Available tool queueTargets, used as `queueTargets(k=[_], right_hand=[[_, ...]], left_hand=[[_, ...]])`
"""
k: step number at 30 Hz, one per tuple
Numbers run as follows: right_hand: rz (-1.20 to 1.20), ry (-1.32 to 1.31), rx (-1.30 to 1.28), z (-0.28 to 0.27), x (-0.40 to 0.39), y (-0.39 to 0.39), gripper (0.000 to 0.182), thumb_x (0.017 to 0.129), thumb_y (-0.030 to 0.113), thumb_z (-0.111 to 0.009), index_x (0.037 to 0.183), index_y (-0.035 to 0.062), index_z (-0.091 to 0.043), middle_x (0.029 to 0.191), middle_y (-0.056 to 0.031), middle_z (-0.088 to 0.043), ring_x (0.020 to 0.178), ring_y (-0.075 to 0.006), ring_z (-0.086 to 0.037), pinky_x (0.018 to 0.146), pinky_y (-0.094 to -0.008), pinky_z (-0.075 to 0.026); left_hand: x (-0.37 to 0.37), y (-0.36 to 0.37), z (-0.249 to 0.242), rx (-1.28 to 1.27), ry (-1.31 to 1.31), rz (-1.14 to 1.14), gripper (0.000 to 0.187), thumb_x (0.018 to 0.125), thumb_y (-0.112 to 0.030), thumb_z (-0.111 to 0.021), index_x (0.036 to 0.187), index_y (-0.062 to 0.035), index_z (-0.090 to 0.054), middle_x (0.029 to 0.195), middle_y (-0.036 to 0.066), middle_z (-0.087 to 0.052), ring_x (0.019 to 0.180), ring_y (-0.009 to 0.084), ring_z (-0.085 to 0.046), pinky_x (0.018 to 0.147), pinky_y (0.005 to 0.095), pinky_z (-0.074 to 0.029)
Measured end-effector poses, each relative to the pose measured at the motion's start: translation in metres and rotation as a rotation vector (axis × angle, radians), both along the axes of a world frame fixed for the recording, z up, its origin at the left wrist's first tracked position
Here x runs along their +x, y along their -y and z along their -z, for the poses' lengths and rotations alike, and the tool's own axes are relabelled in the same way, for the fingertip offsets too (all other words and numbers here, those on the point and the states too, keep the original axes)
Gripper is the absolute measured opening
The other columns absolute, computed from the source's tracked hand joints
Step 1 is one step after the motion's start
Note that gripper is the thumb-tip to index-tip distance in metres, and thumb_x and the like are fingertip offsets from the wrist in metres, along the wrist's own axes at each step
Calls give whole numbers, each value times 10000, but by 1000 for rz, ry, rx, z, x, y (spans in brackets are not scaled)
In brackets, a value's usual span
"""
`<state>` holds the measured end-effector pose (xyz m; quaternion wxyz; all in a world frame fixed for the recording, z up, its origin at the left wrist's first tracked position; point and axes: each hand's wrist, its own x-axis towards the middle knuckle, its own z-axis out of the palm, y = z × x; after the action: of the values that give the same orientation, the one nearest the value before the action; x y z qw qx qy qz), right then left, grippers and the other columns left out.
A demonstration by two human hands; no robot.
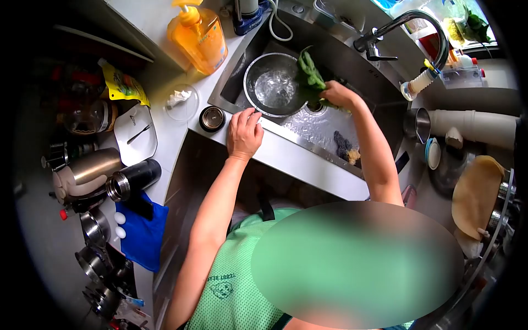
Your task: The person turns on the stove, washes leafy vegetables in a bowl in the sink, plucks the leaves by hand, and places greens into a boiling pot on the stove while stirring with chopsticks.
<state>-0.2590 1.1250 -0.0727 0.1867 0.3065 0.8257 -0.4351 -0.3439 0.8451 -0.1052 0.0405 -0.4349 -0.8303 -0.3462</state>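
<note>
My right hand (338,94) is closed around the stems of a bunch of leafy greens (311,70) over the sink. The leaves hang at the right rim of a metal bowl (254,100) that stands in the sink (371,135) with clear water in it. My left hand (245,133) rests on the sink's front edge, palm down with its fingers slightly bent and nothing in them. Close to that hand, a small round dark lid or jar (212,119) sits on the counter.
A curved faucet (407,22) rises behind the sink. An orange soap pump bottle (199,41) stands at the back left. On the left counter are a black thermos (135,179), a white tray (136,137) and a blue cloth (144,236). Dark and tan scrubbers (346,148) lie in the sink.
</note>
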Motion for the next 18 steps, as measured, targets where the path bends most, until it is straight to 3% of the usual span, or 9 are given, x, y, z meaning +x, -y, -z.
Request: queueTargets(k=[4, 6, 7, 8, 10, 11, 14, 16, 18], right_hand=[[319, -141, -143, 1, -6, 9, 178, 706, 112, -517, 798, -37, -550, 612, -86, -535, 573, -150, -512, 512, -311, -393], [-146, 200, 138, 42, 2, 9, 190, 751, 152, -510, 831, -11, -563, 663, -48, -545, 580, -119, -478, 512, -280, -389], [-170, 152, 149, 81, 20, 0, 172, 748, 144, -514, 815, -5, -568, 642, -45, -534, 554, -113, -461, 484, -262, -372], [-169, 149, 151, 72, 17, 2, 172, 748, 144, -514, 815, -5, -568, 642, -45, -534, 554, -113, -461, 484, -262, -372], [99, 156, 7, 32, 8, 11, 165, 748, 132, -512, 824, -5, -566, 634, -47, -526, 541, -104, -449, 479, -246, -365], [164, 86, -125, 20, 6, 8, 161, 738, 106, -501, 802, -33, -552, 620, -71, -533, 576, -131, -504, 490, -302, -388], [306, -285, -271, -4, 1, 15, 146, 747, 110, -503, 787, -25, -539, 651, -56, -529, 590, -114, -483, 515, -275, -384], [236, 4, -76, 35, 6, 13, 188, 747, 130, -500, 822, -37, -545, 682, -69, -534, 621, -149, -492, 576, -282, -406], [179, 78, -41, 33, 12, 17, 197, 746, 128, -499, 845, -35, -547, 683, -66, -532, 629, -163, -492, 587, -292, -410]], left_hand=[[-1, 0, 0, -1, 4, -1, 240, 659, -91, -540, 898, -73, -553, 982, 76, -505, 910, 265, -453, 801, 352, -377], [0, 0, 0, 8, -1, -2, 239, 660, -91, -540, 897, -73, -553, 979, 75, -506, 910, 263, -453, 800, 351, -378], [0, 1, 0, 15, -8, -1, 237, 660, -91, -539, 897, -73, -553, 976, 74, -507, 910, 261, -454, 798, 351, -379], [-2, 0, 0, 16, -10, -1, 237, 660, -91, -539, 897, -73, -553, 976, 74, -507, 910, 261, -454, 798, 351, -379], [-1, 1, 2, 26, 0, 2, 233, 662, -91, -540, 894, -73, -554, 974, 70, -507, 908, 258, -455, 795, 348, -381], [1, 4, 2, 19, 5, 5, 233, 662, -91, -540, 894, -73, -554, 974, 70, -507, 908, 258, -455, 795, 348, -381], [-1, 1, 0, 10, 5, 2, 229, 664, -91, -539, 892, -76, -555, 972, 68, -508, 905, 258, -457, 793, 347, -382], [0, 1, 1, 17, -14, -10, 226, 666, -90, -539, 891, -78, -556, 971, 67, -508, 903, 257, -459, 790, 347, -385], [1, 1, 0, 15, -9, -4, 225, 667, -90, -539, 891, -79, -556, 970, 67, -508, 903, 257, -459, 788, 348, -386]])
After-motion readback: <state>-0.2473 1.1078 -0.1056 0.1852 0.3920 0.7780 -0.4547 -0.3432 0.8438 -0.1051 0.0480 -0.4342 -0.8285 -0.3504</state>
